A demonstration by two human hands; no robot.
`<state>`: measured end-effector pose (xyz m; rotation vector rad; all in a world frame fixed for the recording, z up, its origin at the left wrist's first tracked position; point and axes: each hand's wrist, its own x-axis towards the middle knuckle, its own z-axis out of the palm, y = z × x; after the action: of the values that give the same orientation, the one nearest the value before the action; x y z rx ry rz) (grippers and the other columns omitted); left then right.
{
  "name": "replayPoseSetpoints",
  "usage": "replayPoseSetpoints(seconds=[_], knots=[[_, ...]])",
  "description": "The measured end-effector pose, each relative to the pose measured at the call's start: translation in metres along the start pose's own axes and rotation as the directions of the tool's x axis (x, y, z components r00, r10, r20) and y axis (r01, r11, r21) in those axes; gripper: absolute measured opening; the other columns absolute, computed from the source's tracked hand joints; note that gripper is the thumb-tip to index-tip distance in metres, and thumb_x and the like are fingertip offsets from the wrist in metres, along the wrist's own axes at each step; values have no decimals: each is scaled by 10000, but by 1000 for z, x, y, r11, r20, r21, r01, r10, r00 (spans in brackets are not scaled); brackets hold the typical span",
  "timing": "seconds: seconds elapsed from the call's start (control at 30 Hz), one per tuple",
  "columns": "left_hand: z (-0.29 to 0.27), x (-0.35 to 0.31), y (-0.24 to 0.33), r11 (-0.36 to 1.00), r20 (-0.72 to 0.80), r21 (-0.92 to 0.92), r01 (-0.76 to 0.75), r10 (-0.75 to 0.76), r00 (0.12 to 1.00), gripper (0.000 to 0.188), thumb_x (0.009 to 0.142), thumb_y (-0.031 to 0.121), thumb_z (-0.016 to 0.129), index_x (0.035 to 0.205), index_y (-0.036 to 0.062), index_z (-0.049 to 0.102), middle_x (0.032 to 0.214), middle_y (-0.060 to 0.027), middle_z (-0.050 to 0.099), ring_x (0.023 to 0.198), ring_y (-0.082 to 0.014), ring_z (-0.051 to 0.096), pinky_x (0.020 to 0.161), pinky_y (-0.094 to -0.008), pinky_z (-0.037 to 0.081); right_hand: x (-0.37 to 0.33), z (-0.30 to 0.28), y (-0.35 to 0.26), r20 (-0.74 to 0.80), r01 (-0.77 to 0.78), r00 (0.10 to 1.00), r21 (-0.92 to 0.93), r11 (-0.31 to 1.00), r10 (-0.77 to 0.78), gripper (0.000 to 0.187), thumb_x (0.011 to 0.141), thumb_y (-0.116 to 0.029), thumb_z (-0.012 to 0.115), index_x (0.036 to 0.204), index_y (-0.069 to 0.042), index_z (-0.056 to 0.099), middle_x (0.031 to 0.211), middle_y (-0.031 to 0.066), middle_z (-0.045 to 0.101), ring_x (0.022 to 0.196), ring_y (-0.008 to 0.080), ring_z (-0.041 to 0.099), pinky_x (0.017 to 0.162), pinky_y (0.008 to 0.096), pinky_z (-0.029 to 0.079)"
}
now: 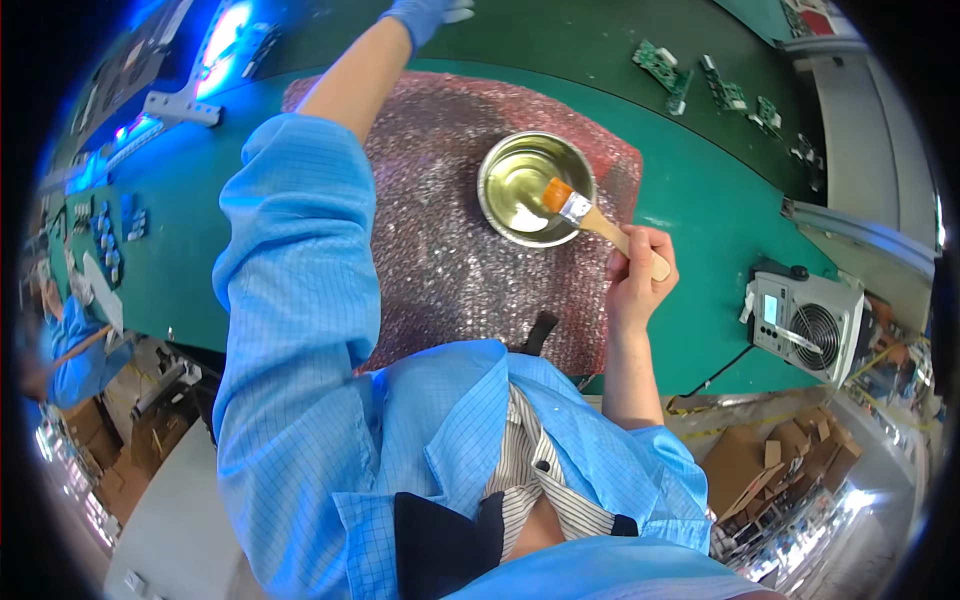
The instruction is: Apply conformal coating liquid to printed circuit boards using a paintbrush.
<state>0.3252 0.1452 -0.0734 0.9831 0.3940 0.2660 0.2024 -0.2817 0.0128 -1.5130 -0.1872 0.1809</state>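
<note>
My right hand (643,275) is bare and closed around the wooden handle of a flat brush (603,225). The orange bristles are over a round metal bowl (482,200) that holds a clear, yellowish liquid (522,178). Whether the bristle tips touch the liquid, I cannot tell. Far forward at the upper edge, my left hand (424,16) wears a blue glove with pale fingertips. Its visible fingers stretch to the right, and part of the hand is cut off by the frame. I see nothing held in it.
Reddish bubble wrap (440,200) lies under the bowl on a green table (700,330). Several green circuit boards (660,65) rest on the dark strip beyond. A grey fan unit (803,325) stands at right, a lit metal fixture (180,108) at far left. Another person's blue sleeve (80,350) shows at left.
</note>
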Motion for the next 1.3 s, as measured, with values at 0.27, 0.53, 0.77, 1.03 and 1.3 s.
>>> replayPoseSetpoints(seconds=[0.27,0.53,0.77,1.03,1.3], knots=[[232,-22,-64,-33,677,720,-693,-187,712,542,767,163,609,1287,261,492,1357,-57,439,1245,-294,417,1032,-393,357,-4,-23,0,-60,-12,998,32,999,14,180,912,-183,550,851,-14,555,544,8,497,429,57,450,383,191,330],[265,8,-59,-516,638,459,-723,-375,673,398,739,223,660,1133,201,606,1200,-14,559,1194,-230,477,932,-378,438,-12,-29,-4,-82,-9,997,-2,1000,9,201,909,-200,557,833,-15,572,538,3,503,415,41,438,376,182,315],[116,-2,42,-787,320,569,-237,-52,946,203,785,133,578,943,86,698,1006,-124,657,983,-283,624,786,-367,526,-10,-11,-9,-35,-76,997,-41,996,74,184,915,-191,545,847,-21,566,535,0,501,428,46,441,386,191,328],[-54,-119,83,521,-108,853,-37,246,963,351,836,260,623,1047,-6,533,972,-141,596,839,-203,642,651,-309,555,13,12,2,68,-83,993,-159,984,95,159,893,-162,576,805,-30,571,541,-10,521,440,37,460,395,186,349],[-76,-244,40,993,-120,118,-22,36,992,221,845,142,618,982,5,511,889,-144,612,731,-217,638,555,-291,562,15,16,9,75,-92,991,-211,973,110,168,881,-182,589,785,-45,578,539,-8,527,442,43,473,397,194,362]])
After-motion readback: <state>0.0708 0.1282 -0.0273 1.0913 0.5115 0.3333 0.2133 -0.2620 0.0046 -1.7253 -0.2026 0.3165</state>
